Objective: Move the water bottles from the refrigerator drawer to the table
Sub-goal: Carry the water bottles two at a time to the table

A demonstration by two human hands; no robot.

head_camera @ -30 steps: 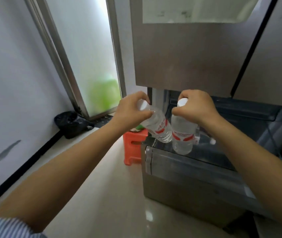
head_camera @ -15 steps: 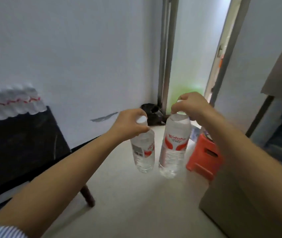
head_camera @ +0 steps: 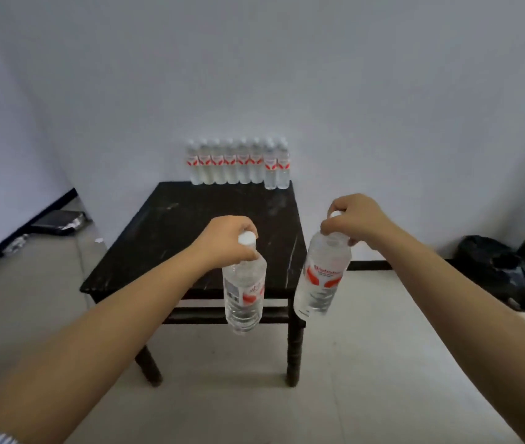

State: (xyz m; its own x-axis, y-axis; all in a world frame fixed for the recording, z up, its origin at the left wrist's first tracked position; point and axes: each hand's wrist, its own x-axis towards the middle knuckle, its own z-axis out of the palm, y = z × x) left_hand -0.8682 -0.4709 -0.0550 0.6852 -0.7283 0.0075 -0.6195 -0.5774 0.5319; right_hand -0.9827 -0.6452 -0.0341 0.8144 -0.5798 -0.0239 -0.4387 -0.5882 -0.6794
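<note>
Little lettering legible from here.
The bottle [head_camera: 322, 277] hanging from the right hand [head_camera: 352, 221] bears a red-and-white label with a red brand word too blurred to spell; the left hand [head_camera: 226, 240]'s bottle [head_camera: 243, 291] shows a barcode, digits unreadable.

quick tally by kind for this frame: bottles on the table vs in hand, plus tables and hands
Water bottles standing on the table: 8, in a row along the far edge
Water bottles held: 2, one in the left hand, one in the right hand
Tables: 1, black
Hands: 2, left hand, right hand
Total: 13 (10 bottles)
</note>
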